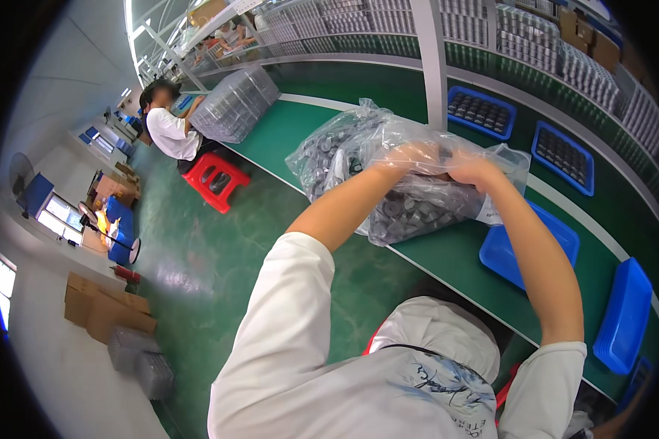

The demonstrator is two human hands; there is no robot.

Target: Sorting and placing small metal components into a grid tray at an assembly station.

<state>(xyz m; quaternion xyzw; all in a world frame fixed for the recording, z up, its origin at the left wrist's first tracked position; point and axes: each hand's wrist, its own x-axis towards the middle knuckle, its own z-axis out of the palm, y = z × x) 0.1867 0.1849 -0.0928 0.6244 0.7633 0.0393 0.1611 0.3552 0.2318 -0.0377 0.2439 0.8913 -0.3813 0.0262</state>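
The big clear plastic bag (388, 183) full of small grey round parts is up off the green desk (447, 256), right in front of me. I hold it in both hands at its top. The bag looks very full, and I see no parts tipped out on the desk, so I think the emptying is yet to be done. The blue tray (505, 249) just under the bag looks bare where I can see it.

My left hand (410, 157) is pressed into the plastic, fingers curled tight on a fold of the bag. My right hand (476, 174) is just beside it, fingers closed on the bag's top too. Both my arms reach up and forward, elbows bent, and my hands almost touch.

Farther along the desk lie more blue trays (482, 112) with dark parts in them. Away to my left a person (170, 130) sits near a red stool (216, 179).
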